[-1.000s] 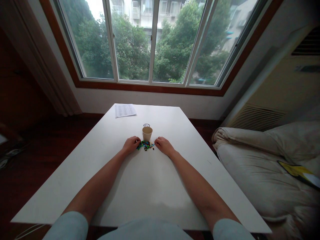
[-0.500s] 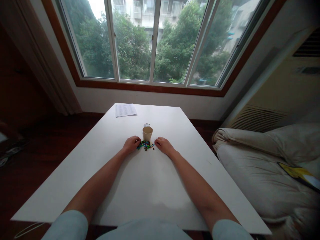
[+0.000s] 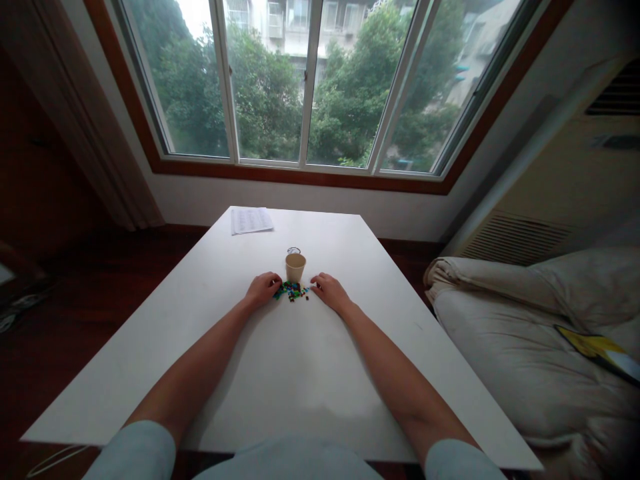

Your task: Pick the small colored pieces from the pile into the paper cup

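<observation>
A heap of small coloured pieces (image 3: 291, 291), mostly green, blue and dark, lies on the white table (image 3: 295, 360). Right behind it stands an upright tan paper cup (image 3: 295, 268), its inside contents not visible. My left hand (image 3: 264, 289) rests at the left edge of the heap, fingers curled together; whatever is between them is too small to make out. To the right of the heap, my right hand (image 3: 329, 291) lies on the table with thumb and fingers slightly apart, close to a few stray pieces, and I see nothing held in it.
A thin dark ring-shaped item (image 3: 294, 251) lies just beyond the cup. Printed paper sheets (image 3: 251, 221) lie at the far left corner of the table. A cushioned light seat (image 3: 500, 333) stands along the right side, and a window (image 3: 300, 87) is ahead.
My right hand's fingers have opened a little, lifting slightly beside the heap. My left hand, the cup and the heap look nearly the same.
</observation>
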Demonstrator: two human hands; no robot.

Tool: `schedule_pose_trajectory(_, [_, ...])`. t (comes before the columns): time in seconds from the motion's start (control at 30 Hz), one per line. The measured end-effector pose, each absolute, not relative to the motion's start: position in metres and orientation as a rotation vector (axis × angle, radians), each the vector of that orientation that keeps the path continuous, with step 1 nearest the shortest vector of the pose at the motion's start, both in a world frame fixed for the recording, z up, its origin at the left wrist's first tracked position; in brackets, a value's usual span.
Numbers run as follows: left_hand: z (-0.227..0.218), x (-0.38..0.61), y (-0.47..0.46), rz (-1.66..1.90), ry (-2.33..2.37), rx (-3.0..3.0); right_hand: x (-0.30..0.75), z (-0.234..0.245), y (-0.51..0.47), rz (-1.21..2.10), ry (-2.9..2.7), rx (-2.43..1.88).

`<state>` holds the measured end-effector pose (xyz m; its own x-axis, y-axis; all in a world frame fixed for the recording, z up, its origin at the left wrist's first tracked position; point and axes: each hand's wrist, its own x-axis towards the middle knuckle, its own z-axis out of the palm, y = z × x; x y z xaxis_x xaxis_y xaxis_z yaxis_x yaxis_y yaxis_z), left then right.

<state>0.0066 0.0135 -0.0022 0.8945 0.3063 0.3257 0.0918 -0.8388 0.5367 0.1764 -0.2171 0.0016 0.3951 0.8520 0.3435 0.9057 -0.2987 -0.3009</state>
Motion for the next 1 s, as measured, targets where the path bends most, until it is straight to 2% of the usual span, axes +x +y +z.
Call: schedule_pose_trajectory(1.0, [-0.0022, 0.0062, 0.0131, 0.559, 0.299, 2.536, 0.1782, -0.0016, -0.2117, -0.224, -1.569, -2.26])
